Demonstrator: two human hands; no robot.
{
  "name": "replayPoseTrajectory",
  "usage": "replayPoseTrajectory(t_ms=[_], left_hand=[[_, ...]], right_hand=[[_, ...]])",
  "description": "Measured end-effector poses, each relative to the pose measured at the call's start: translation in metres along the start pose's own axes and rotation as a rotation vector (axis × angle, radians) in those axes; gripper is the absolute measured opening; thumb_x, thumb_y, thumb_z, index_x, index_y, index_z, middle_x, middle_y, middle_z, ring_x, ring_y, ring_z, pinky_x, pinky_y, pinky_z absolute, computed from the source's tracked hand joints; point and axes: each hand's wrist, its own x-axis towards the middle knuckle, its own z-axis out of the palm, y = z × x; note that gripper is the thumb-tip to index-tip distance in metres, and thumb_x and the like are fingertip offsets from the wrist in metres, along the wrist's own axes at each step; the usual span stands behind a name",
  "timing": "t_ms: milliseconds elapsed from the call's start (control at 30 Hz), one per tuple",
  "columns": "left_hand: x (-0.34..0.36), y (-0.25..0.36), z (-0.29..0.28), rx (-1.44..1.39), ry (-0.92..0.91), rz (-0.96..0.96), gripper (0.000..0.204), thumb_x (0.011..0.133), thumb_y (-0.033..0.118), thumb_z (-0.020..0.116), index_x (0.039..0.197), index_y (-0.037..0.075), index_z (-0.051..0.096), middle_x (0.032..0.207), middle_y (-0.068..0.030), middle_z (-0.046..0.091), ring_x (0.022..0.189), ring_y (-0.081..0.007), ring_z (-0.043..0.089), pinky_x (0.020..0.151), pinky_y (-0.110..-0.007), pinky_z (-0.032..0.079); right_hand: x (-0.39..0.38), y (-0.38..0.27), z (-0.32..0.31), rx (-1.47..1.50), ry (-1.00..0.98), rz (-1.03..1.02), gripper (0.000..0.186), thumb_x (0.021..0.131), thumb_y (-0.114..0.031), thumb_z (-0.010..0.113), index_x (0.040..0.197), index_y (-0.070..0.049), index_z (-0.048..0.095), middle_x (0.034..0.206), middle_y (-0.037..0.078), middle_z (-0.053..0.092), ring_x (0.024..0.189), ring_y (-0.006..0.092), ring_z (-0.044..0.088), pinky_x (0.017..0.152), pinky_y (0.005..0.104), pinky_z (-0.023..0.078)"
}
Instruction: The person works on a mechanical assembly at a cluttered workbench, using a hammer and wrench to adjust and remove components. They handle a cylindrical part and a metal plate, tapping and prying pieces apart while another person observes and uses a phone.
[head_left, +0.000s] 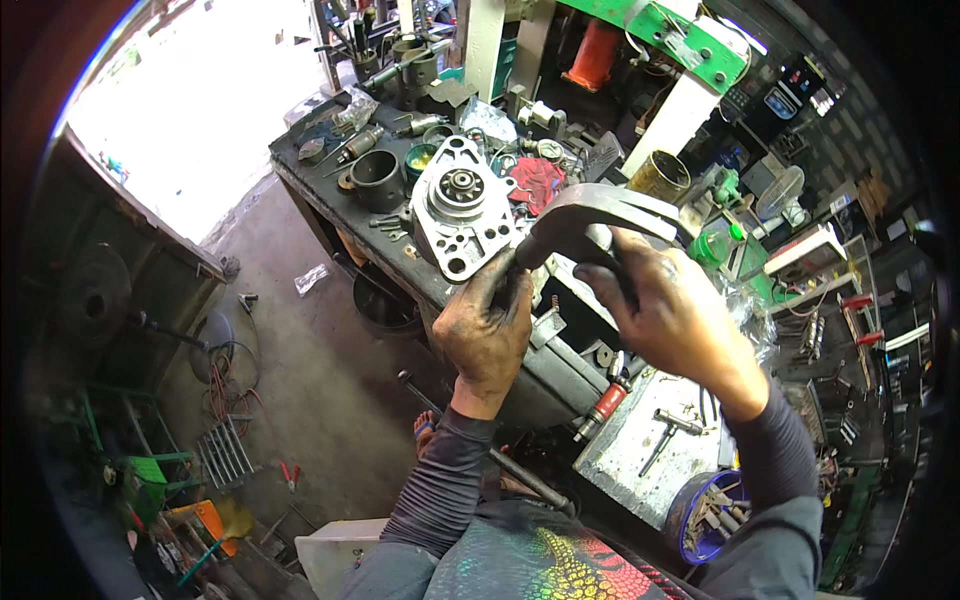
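Note:
A starter motor with a silver mounting flange and a toothed pinion at its centre faces up in front of me, over the dark workbench. Close to its lower corner, my left hand is closed, thumb and fingers pinched together. Whatever they grip is hidden beneath the hammer's striking face. My right hand is wrapped round a claw hammer, mostly by the part near the head; its handle is hidden by the hand. The hammer's face comes down right beside my left fingertips; whether it touches anything there I cannot tell.
The dark workbench carries a metal cylinder, a red rag and loose parts. Nearer are a bench vise, a red-bodied tool, a T-shaped tool and a blue bucket of metal pieces. A long bar leans below.

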Motion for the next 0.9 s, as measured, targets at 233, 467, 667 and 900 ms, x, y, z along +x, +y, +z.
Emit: replayPoseTrajectory(t_ms=[233,467,667,900], left_hand=[[-0.003,-0.001,-0.001,-0.021,0.007,-0.026,0.023,0.087,0.006,0.081,0.109,-0.001,0.078,0.099,-0.0153,0.079,0.086,-0.0202,0.076,0.081,-0.033,0.06],[0.0,-0.003,0.003,-0.05,0.019,-0.028,0.023,0.086,0.006,0.081,0.108,0.0,0.079,0.098,-0.0144,0.079,0.085,-0.0211,0.076,0.079,-0.033,0.06],[-0.002,0.0,0.0,0.02,0.016,-0.01,0.022,0.089,0.006,0.08,0.11,0.002,0.08,0.096,-0.009,0.08,0.077,-0.0111,0.07,0.073,-0.027,0.056],[-0.003,0.001,0.001,-0.002,0.023,-0.032,0.023,0.088,0.008,0.081,0.11,0.002,0.08,0.092,-0.008,0.079,0.074,-0.0096,0.067,0.07,-0.027,0.055]], right_hand=[[0.004,-0.014,0.0,0.28,0.302,0.133,0.025,0.102,-0.024,0.065,0.112,-0.001,0.062,0.096,0.024,0.071,0.084,0.0439,0.069,0.071,0.0459,0.054],[0.003,-0.014,-0.007,0.119,0.207,0.171,0.022,0.104,-0.019,0.063,0.113,0.001,0.065,0.092,0.018,0.071,0.081,0.0312,0.071,0.069,0.0417,0.052],[0.004,-0.013,-0.003,-0.051,-0.145,0.089,0.034,0.101,-0.029,0.067,0.119,0.0,0.065,0.1,0.026,0.071,0.091,0.0464,0.069,0.081,0.0504,0.054],[0.001,-0.011,-0.003,-0.074,-0.018,0.02,0.025,0.099,-0.02,0.068,0.118,-0.003,0.067,0.098,0.021,0.071,0.089,0.0413,0.069,0.081,0.0476,0.055]])
